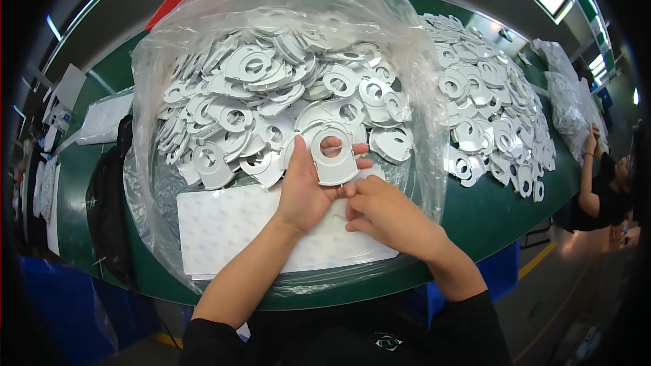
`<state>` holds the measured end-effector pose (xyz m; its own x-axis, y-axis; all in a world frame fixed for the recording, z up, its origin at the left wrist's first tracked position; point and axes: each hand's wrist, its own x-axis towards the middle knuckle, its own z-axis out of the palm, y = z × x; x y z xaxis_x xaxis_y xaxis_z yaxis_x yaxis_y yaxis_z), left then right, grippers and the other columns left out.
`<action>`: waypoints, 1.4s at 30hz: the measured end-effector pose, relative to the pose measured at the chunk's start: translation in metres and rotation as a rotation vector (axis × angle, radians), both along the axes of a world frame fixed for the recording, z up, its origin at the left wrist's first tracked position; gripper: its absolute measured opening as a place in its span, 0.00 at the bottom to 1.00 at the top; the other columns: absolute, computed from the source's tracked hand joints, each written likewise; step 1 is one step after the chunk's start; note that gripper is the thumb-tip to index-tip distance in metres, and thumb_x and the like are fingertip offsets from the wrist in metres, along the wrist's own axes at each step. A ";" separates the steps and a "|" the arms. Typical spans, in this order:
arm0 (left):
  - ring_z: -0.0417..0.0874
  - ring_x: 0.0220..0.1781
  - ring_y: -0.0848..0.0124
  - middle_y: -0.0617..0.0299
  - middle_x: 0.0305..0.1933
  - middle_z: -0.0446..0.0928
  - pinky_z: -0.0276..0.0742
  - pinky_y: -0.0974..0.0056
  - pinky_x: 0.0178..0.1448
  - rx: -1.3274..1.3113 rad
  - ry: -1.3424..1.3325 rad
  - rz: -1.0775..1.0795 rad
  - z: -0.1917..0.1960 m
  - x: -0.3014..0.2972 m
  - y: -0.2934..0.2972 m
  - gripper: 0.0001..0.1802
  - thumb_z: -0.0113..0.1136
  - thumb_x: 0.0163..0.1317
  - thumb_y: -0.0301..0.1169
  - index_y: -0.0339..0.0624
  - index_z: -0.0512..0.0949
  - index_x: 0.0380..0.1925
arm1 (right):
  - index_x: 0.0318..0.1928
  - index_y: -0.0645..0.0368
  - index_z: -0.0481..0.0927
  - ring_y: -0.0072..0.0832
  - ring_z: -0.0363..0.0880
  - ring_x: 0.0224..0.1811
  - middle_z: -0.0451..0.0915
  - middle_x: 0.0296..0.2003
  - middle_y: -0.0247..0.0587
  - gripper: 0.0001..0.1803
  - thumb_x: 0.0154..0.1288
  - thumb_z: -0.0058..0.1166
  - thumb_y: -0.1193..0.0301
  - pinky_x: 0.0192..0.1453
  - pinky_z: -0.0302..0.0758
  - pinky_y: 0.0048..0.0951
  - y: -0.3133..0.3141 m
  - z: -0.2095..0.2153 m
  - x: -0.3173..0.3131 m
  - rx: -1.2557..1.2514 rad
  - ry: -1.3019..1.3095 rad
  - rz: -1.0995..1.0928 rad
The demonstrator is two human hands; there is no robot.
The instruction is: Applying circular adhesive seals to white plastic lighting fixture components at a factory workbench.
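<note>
The left hand (pixel 305 193) held up one flat white plastic piece with a round hole (pixel 332 157), fingers closed around its edges. The right hand (pixel 383 213) pinched its bottom edge. The piece looked smooth and thin, just above a flat white sheet (pixel 224 230). Behind sat a crinkly clear plastic bag (pixel 285 0) full of too many pieces to count, on a green table (pixel 495 213).

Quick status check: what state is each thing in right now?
Left hand: holding a white ring-shaped piece upright.
Right hand: fingertips pinching at the piece's lower edge.
Clear plastic bag: open, full of white pieces.
White sheet: lying flat under the hands.
Loose pile: spread over the green table.
</note>
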<state>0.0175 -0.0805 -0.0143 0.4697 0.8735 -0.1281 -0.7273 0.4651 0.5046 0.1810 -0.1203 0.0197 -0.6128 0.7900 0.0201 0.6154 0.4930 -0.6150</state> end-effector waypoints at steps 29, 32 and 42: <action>0.81 0.30 0.65 0.49 0.37 0.78 0.67 0.70 0.21 0.163 0.384 -0.073 -0.007 0.001 -0.010 0.29 0.33 0.71 0.52 0.35 0.65 0.49 | 0.40 0.62 0.74 0.13 0.69 0.32 0.73 0.32 0.28 0.08 0.69 0.51 0.69 0.38 0.68 0.17 0.029 -0.004 0.017 -0.407 1.095 -0.432; 0.81 0.30 0.67 0.51 0.36 0.79 0.68 0.72 0.21 0.243 0.484 -0.056 -0.001 0.005 -0.011 0.26 0.37 0.72 0.48 0.32 0.64 0.50 | 0.40 0.61 0.74 0.14 0.70 0.32 0.73 0.31 0.28 0.07 0.70 0.50 0.69 0.38 0.69 0.17 0.028 -0.003 0.019 -0.385 1.081 -0.454; 0.79 0.31 0.67 0.52 0.36 0.77 0.69 0.70 0.23 0.166 0.331 -0.102 -0.010 0.005 -0.009 0.43 0.16 0.67 0.63 0.36 0.69 0.48 | 0.38 0.62 0.72 0.16 0.71 0.29 0.69 0.39 0.32 0.05 0.69 0.50 0.72 0.33 0.71 0.17 0.026 -0.015 0.001 -0.413 1.043 -0.386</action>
<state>0.0223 -0.0896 -0.0246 0.5127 0.8458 -0.1477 -0.4667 0.4189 0.7789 0.1817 -0.0947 0.0047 -0.1711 0.9829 0.0687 -0.2133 0.0311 -0.9765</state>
